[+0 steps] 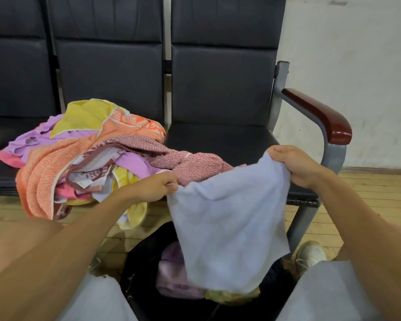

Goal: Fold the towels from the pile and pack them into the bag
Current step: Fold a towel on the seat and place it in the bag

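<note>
Fingers (170, 181) of left hand (152, 187) and right hand (293, 163) pinch corners of blue towel (229, 228).

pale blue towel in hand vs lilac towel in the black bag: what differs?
Pose: the pale blue terry towel hangs spread open in the air; the lilac terry towel lies bundled in the black fabric bag.
Hold: the left hand and right hand grip the blue towel's top corners; neither touches the lilac one.
Shared: both are plain, unpatterned cloth.
</note>
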Motion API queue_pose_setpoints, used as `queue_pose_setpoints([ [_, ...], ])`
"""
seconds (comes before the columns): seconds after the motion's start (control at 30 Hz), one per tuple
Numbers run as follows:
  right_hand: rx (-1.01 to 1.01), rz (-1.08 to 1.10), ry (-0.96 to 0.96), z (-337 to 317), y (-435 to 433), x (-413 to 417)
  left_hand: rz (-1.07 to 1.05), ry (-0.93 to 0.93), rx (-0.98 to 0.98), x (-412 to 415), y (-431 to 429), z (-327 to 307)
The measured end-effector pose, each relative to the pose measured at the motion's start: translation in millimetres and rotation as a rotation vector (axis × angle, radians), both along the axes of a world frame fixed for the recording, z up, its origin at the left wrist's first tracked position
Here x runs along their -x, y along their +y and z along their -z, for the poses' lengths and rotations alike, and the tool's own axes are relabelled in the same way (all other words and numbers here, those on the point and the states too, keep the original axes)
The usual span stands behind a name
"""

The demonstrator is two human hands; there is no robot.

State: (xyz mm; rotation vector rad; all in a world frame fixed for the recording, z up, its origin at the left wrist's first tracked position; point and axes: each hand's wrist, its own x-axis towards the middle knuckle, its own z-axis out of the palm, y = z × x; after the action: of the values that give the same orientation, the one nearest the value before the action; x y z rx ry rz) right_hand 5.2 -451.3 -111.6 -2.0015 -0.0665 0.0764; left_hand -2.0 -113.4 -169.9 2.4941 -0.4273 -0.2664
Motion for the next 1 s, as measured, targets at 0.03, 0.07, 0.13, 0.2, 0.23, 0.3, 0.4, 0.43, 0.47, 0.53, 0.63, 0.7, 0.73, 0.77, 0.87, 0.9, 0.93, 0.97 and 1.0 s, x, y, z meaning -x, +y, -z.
queue_pose_setpoints([
  [0.03, 0.030, -0.006, 0.039, 1, 0, -1, -0.011, -0.014, 0.023, -5, -2, 1],
  [0.07, 0.070, -0.019, 0.092, 2, 0, -2, -0.015, -0.033, 0.045, -10, -4, -1],
  [0.13, 0.193, -0.059, 0.208, 2, -2, -2, -0.009, -0.120, 0.094, -22, -7, -2],
  [0.2, 0.314, -0.138, 0.305, 2, -5, 0, -0.083, -0.185, 0.170, -30, -13, -4],
  [0.23, 0.343, -0.171, 0.338, 1, -7, 2, -0.139, -0.203, 0.201, -34, -17, -4],
  [0.3, 0.338, -0.156, 0.348, 1, -10, 4, -0.187, -0.228, 0.241, -38, -24, -3],
  [0.4, 0.273, 0.029, 0.243, 3, -15, 1, -0.190, -0.237, 0.273, -35, -27, -4],
  [0.43, 0.286, 0.083, 0.216, 4, -16, -1, -0.196, -0.205, 0.307, -33, -25, -4],
  [0.47, 0.319, 0.118, 0.200, 4, -16, -1, -0.191, -0.177, 0.310, -33, -22, -1],
  [0.53, 0.410, 0.121, 0.193, 5, -15, 0, -0.127, -0.147, 0.160, -29, -14, 7],
  [0.63, 0.512, -0.005, 0.236, 4, -8, 4, 0.040, -0.117, -0.128, -22, -6, 23],
  [0.7, 0.547, -0.069, 0.240, 4, 1, 6, 0.096, -0.180, -0.217, -22, -7, 27],
  [0.73, 0.549, -0.078, 0.230, 4, 4, 6, 0.086, -0.192, -0.232, -24, -8, 28],
  [0.77, 0.546, -0.079, 0.219, 4, 8, 6, 0.071, -0.184, -0.224, -27, -9, 27],
  [0.87, 0.547, -0.112, 0.228, 6, 14, 3, 0.040, -0.104, -0.169, -37, -16, 28],
  [0.9, 0.553, -0.132, 0.238, 7, 15, 2, 0.037, -0.094, -0.135, -40, -20, 29],
  [0.93, 0.560, -0.146, 0.242, 8, 15, 1, 0.032, -0.082, -0.108, -43, -24, 29],
  [0.97, 0.565, -0.151, 0.238, 9, 16, 0, 0.024, -0.077, -0.096, -46, -29, 29],
  [1.0, 0.565, -0.150, 0.225, 10, 16, -1, 0.011, -0.081, -0.100, -47, -33, 28],
])
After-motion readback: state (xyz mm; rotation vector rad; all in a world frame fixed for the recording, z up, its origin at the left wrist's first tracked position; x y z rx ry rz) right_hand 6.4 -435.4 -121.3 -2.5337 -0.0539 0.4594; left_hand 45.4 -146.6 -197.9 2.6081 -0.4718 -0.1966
